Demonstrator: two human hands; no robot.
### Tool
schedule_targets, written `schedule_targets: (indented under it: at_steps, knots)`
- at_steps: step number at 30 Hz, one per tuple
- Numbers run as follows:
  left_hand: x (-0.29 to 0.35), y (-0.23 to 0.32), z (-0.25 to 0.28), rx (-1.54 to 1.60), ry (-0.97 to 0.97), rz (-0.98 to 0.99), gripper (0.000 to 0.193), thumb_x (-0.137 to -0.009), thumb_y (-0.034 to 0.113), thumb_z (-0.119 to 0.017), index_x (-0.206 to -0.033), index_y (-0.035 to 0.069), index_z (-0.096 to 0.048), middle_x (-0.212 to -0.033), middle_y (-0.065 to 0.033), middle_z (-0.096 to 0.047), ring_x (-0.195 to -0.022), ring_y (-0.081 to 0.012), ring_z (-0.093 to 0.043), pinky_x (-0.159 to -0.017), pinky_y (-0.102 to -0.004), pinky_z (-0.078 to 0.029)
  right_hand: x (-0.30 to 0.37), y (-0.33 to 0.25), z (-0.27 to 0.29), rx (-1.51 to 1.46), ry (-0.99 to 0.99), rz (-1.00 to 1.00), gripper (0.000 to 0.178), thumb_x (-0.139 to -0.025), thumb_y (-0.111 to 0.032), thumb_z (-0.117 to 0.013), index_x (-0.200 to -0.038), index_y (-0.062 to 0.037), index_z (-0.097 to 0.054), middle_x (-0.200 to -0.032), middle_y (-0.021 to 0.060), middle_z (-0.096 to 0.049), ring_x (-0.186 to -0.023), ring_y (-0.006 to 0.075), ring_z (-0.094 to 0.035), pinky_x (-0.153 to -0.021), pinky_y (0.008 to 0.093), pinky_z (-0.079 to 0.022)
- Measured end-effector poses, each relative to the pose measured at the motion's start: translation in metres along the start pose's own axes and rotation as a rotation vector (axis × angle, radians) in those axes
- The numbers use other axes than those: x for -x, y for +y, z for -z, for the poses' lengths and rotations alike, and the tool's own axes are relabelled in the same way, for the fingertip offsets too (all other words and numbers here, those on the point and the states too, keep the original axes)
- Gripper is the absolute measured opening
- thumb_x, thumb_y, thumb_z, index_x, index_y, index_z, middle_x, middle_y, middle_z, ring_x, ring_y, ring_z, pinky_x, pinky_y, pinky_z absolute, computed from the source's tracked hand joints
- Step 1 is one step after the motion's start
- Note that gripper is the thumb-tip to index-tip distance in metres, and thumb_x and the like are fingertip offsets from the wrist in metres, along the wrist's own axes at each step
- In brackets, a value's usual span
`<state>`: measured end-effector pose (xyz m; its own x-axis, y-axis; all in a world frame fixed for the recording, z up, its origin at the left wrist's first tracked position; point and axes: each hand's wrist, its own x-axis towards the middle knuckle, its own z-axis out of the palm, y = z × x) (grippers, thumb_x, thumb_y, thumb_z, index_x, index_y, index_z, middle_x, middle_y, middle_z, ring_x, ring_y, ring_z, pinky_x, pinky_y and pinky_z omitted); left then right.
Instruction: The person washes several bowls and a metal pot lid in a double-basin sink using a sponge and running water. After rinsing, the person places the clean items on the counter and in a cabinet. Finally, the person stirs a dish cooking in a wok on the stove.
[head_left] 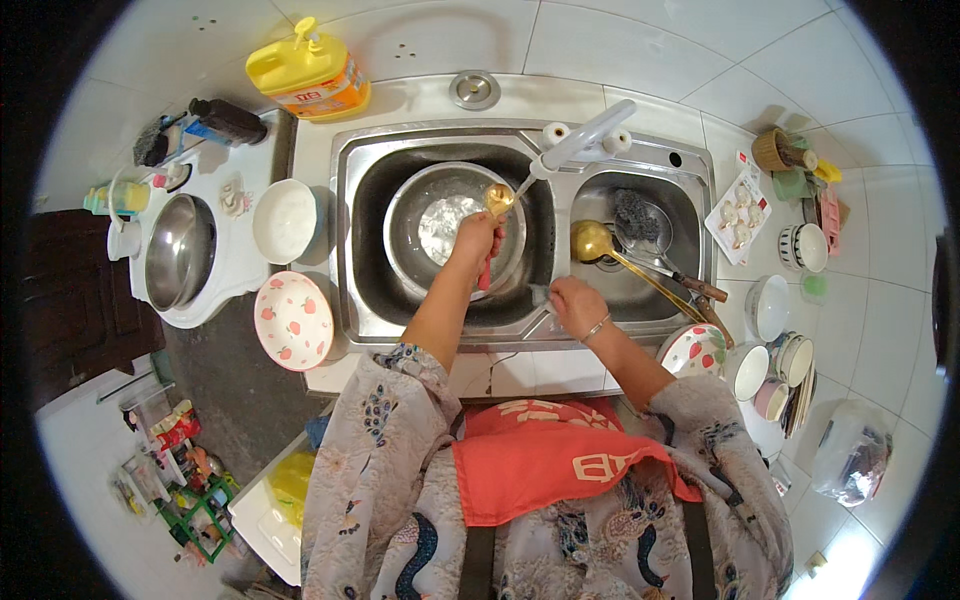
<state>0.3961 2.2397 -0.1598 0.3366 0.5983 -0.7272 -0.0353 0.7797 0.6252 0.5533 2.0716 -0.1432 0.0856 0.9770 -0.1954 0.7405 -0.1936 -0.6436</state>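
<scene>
the left hand is clamping its fingers on a spoon by the tap, probably light, stiff, slippery, best held by its red handle, while the right hand is pinching a pale scrap.

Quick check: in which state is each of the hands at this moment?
Left hand: closed, holding a red-handled spoon.
Right hand: closed, pinching a small greyish piece, kind unclear.

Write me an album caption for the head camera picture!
A left hand holds a red-handled golden utensil over a round silver metal basin in a steel double sink.
</scene>
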Motion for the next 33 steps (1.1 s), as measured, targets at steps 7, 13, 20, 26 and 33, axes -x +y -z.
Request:
schedule_targets:
  at_steps: [7, 13, 20, 26, 33]
  knots:
    - [0.036, -0.001, -0.003, -0.116, -0.008, -0.057, 0.016, -0.090, 0.010, -0.043, -0.095, 0.000, -0.054, -0.065, -0.0066, -0.054, -0.046, -0.0116, -0.048, -0.041, -0.0231, -0.037, -0.098, -0.020, -0.021, -0.875, 0.488, 0.011, 0.016, -0.079, -0.008, -0.061, -0.095, -0.0046, -0.058, -0.083, 0.0069, -0.058, -0.072, 0.0106, -0.055, -0.069, 0.0257, -0.045]
    - [0.036, -0.009, 0.001, -0.136, -0.031, -0.046, 0.014, -0.091, 0.010, -0.043, -0.088, 0.002, -0.054, -0.063, -0.0059, -0.053, -0.040, -0.0084, -0.037, -0.034, -0.0231, -0.027, -0.156, -0.010, -0.074, -0.862, 0.282, -0.174, 0.036, -0.074, -0.019, -0.066, -0.102, -0.0005, -0.056, -0.100, 0.0147, -0.059, -0.080, 0.0257, -0.060, -0.074, 0.0339, -0.045]
    - [0.032, 0.005, 0.001, -0.098, -0.069, 0.048, 0.015, -0.091, 0.011, -0.042, -0.088, 0.002, -0.054, -0.061, -0.0038, -0.051, -0.042, -0.0071, -0.034, -0.036, -0.0208, -0.024, -0.158, -0.011, -0.068, -0.665, 0.177, -0.223, 0.048, -0.075, -0.022, -0.062, -0.117, -0.0017, -0.049, -0.107, 0.0215, -0.057, -0.096, 0.0300, -0.057, -0.081, 0.0341, -0.045]
    - [0.034, -0.001, -0.009, -0.025, -0.168, 0.101, 0.021, -0.093, 0.025, -0.043, -0.090, 0.006, -0.051, -0.060, -0.0046, -0.051, -0.042, -0.0081, -0.035, -0.037, -0.0211, -0.023, -0.151, -0.030, -0.033, -0.502, 0.159, -0.256, 0.036, -0.076, -0.015, -0.058, -0.110, -0.0024, -0.054, -0.084, 0.0159, -0.060, -0.073, 0.0236, -0.057, -0.069, 0.0336, -0.046]
    - [0.008, 0.009, -0.013, 0.000, -0.076, 0.079, 0.019, -0.089, 0.026, -0.047, -0.083, 0.009, -0.051, -0.060, -0.0037, -0.052, -0.042, -0.0096, -0.038, -0.035, -0.0241, -0.024, -0.143, -0.006, 0.012, -0.575, 0.119, -0.063, 0.042, -0.079, -0.017, -0.056, -0.117, -0.0031, -0.048, -0.101, 0.0201, -0.057, -0.086, 0.0287, -0.057, -0.078, 0.0342, -0.046]
